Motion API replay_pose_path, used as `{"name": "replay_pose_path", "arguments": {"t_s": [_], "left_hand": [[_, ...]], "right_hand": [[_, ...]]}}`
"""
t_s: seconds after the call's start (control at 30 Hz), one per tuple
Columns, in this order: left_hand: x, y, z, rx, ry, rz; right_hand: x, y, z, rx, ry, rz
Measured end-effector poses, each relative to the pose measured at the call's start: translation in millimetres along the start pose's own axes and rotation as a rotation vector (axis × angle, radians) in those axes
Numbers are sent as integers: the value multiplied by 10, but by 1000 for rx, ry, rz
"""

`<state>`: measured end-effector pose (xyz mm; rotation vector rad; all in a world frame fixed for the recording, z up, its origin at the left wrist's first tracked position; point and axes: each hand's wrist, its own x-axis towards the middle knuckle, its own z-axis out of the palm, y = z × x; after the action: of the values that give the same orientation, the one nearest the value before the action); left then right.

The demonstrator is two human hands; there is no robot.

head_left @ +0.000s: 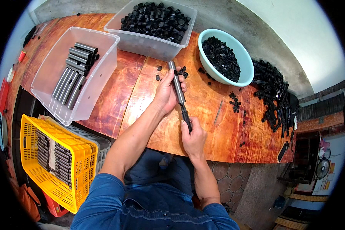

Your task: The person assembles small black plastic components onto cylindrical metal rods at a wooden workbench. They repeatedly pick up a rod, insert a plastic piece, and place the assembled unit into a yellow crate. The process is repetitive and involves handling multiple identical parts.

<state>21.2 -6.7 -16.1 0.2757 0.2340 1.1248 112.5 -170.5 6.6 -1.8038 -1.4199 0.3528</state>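
Note:
My left hand (168, 92) is wrapped round a grey metal tube (176, 85), held slanting above the wooden table. From the tube's lower end sticks out a thin black rod-like part (185, 115), and the fingers of my right hand (193, 138) grip it. How far the black part reaches into the tube is hidden. Small black caps (184, 72) lie on the table just beyond my left fingers. A thin metal rod (218, 112) lies to the right of my hands.
A clear bin (38, 82) with grey tubes stands left; another clear bin (149, 48) of black caps is behind. A light-blue bowl (250, 63) holds small black parts. Black parts (274, 96) are heaped at right, near a phone (283, 151). A yellow crate (82, 180) sits lower left.

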Motion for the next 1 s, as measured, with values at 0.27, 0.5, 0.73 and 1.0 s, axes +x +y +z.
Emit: {"name": "replay_pose_path", "arguments": {"t_s": [0.27, 0.5, 0.73, 1.0], "left_hand": [[-17, -22, 15, 4, -4, 7], [-105, -142, 79, 211, -21, -123], [-334, -299, 230, 470, -220, -288], [-322, -301, 125, 446, -288, -323]], "right_hand": [[-5, 20, -7, 32, -27, 48], [-20, 81, -3, -9, 37, 96], [70, 173, 12, 20, 113, 110], [268, 162, -415, -8, -23, 122]]}}
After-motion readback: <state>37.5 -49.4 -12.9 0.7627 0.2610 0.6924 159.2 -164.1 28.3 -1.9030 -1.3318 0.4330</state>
